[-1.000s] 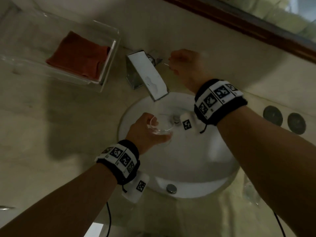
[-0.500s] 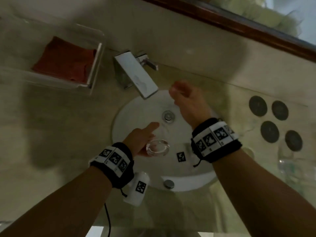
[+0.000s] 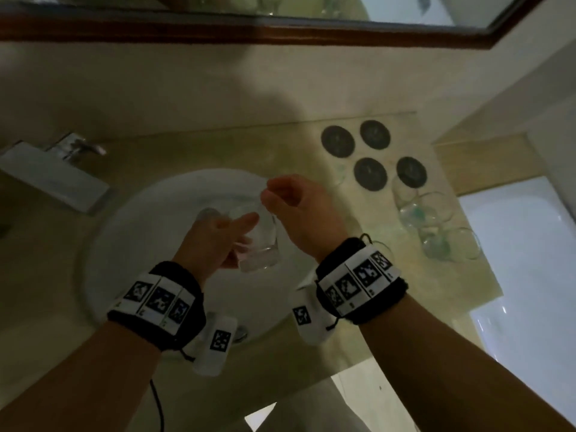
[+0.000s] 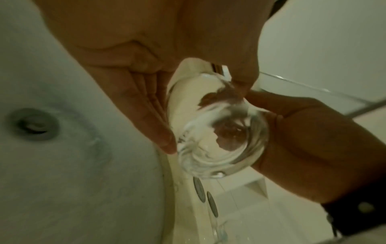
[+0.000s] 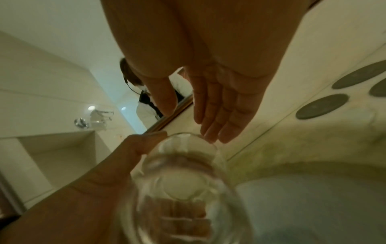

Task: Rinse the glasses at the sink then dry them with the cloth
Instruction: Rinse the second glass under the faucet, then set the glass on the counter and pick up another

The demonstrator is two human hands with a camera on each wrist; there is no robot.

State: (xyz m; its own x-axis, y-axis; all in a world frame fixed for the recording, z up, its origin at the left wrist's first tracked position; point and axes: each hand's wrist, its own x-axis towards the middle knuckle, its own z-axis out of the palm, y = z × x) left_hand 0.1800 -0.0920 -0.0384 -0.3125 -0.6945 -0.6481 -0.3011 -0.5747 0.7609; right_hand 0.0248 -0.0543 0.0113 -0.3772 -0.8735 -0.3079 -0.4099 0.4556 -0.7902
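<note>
Over the white sink (image 3: 124, 244) my left hand (image 3: 218, 235) grips a clear glass (image 3: 258, 244), thumb on one side and fingers on the other. From below, the glass (image 4: 219, 132) shows its thick round base. My right hand (image 3: 290, 204) is just to the glass's right. In the right wrist view its straight fingers (image 5: 219, 115) reach the rim of the glass (image 5: 183, 181). The cloth is out of view.
The chrome faucet (image 3: 53, 179) juts over the sink's left edge, and the drain (image 4: 34, 123) lies below. Several dark round coasters (image 3: 371, 174) and more clear glasses (image 3: 436, 213) are on the counter at right. A framed mirror (image 3: 280, 29) runs along the back.
My right hand left the faucet handle and came down to the glass. The left hand raised the glass out of the basin. My view swung right, dropping the cloth tray from sight.
</note>
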